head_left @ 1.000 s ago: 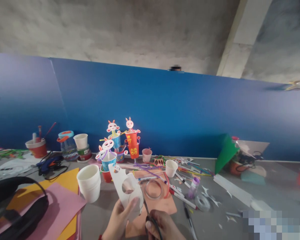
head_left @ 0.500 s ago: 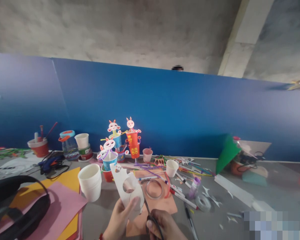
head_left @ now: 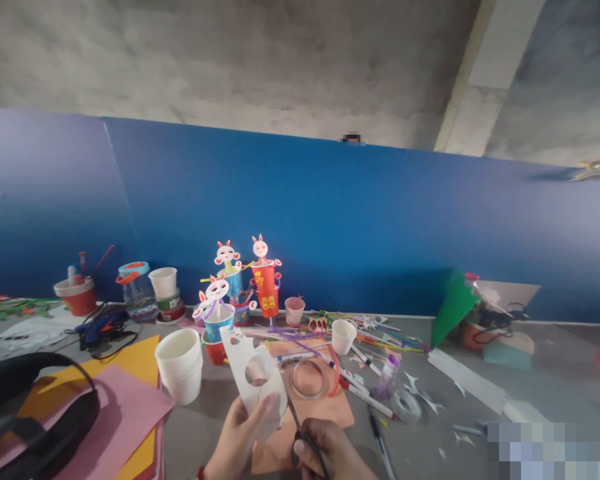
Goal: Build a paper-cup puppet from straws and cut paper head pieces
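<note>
My left hand (head_left: 243, 430) pinches a sheet of white paper (head_left: 245, 367) that has round holes cut out of it; the thumb presses on its lower part. Close by on the right, my right hand (head_left: 330, 450) is closed around the dark handles of a pair of scissors (head_left: 305, 437). The blades point up and away, beside the paper's right edge. Beneath both hands lies an orange paper sheet (head_left: 337, 410), with a ring of tape (head_left: 307, 379) on it. Whether the blades are touching the white paper I cannot tell.
Left of my hands stand stacked white cups (head_left: 180, 367), coloured paper (head_left: 125, 413) and black headphones (head_left: 80, 427). Behind are paper-cup rabbit figures (head_left: 217, 320). Markers (head_left: 375, 402), a glue bottle (head_left: 389, 375), clear tape (head_left: 405, 405) and a pen (head_left: 380, 443) lie to the right. A blue partition (head_left: 360, 227) closes off the back.
The view shifts very slightly. Both hands keep nearly the same place and grip on the paper and scissors, with the scissor handles turning a little.
</note>
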{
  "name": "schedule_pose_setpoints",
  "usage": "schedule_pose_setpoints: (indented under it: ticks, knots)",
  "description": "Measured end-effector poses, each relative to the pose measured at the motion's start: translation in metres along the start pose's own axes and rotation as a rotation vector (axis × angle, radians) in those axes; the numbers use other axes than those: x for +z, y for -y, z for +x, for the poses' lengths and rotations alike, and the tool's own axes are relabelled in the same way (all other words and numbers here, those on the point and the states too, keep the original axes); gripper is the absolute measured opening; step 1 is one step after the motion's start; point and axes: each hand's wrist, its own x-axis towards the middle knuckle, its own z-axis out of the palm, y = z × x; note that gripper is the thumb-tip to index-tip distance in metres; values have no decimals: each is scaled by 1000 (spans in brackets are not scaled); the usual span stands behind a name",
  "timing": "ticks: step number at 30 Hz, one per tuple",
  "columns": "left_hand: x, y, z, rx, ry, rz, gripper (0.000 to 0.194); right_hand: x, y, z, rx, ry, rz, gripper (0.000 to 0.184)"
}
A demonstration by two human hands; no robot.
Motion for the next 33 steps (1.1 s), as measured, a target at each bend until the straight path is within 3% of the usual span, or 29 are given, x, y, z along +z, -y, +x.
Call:
schedule_pose_setpoints:
  ticks: [3,24,33]
  knots:
    - [-3,3,2,12,77,4,48,0,1,-1,-20,-11,-22,68]
    - [-2,0,1,4,97,27,44,2,-2,0,-1,-4,19,71]
    - [-11,12,10,26,109,39,45,1,8,-2,12,-29,-46,76]
